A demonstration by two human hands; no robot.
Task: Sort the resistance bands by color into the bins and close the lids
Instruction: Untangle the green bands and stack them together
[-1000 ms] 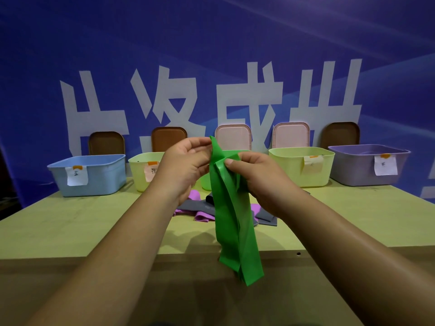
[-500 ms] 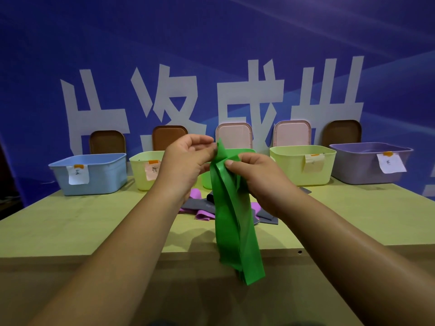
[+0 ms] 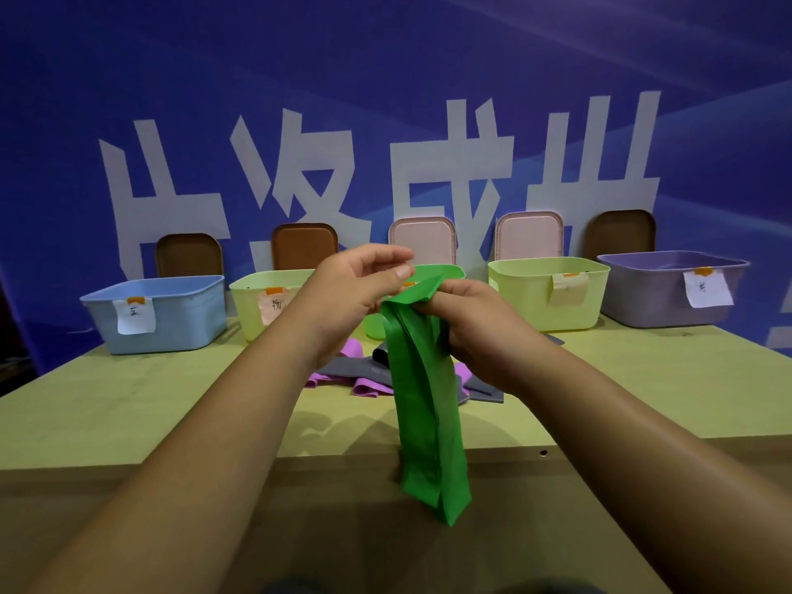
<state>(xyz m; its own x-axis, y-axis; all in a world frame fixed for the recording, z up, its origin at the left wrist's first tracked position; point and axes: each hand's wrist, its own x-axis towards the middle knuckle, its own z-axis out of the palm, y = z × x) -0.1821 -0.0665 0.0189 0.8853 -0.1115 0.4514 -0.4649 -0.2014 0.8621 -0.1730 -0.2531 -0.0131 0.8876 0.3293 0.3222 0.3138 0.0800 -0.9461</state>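
5 open-topped bins line the far edge of the table (image 3: 128, 400): a blue bin (image 3: 171, 319), a pale yellow bin (image 3: 253, 306), a green bin (image 3: 448, 272), a second yellow bin (image 3: 553, 310) and a purple bin (image 3: 655, 297), with only narrow gaps between them. Behind them the lids (image 3: 188, 255) lean upright against the banner (image 3: 385, 100), closing off the back. The green band (image 3: 428, 422) hangs from the right hand (image 3: 480, 323) directly before the green bin, with the left hand (image 3: 347, 293) just beside it, so that bin is screened. A pile of grey bands (image 3: 347, 366) and purple bands (image 3: 368, 385) lies mid-table beneath the hands. Open tabletop flanks the pile on both sides, reaching the outer bins.
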